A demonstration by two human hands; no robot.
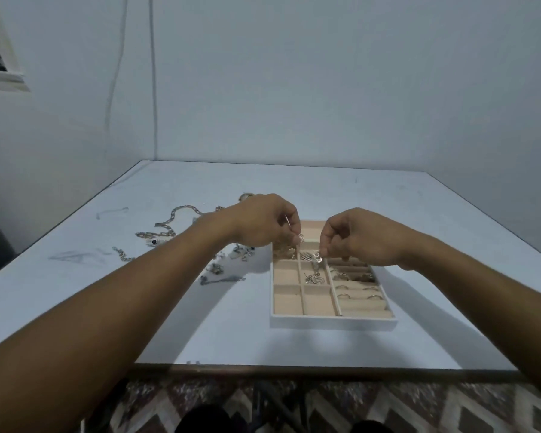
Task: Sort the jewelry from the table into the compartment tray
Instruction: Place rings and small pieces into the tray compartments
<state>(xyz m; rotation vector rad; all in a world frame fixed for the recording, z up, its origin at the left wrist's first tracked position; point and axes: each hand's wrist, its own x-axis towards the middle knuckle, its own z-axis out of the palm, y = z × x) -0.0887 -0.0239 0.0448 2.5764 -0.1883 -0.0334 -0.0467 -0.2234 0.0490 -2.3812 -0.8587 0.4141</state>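
Note:
A white compartment tray (331, 322) with beige lining lies on the table, right of centre. My left hand (263, 223) hovers over its far left corner, pinching a small silver earring (300, 238). My right hand (353, 235) is over the tray's far middle, pinching another small silver earring (316, 254) above a middle compartment that holds silver pieces (314, 278). Rings (356, 292) sit in the padded slots on the tray's right side. A pile of loose jewelry (231, 260) lies left of the tray.
Thick silver chains (169, 225) and a thin bracelet (124, 254) lie farther left on the white table (200, 323). Walls stand close behind and to the left. The table's front edge runs above a patterned floor.

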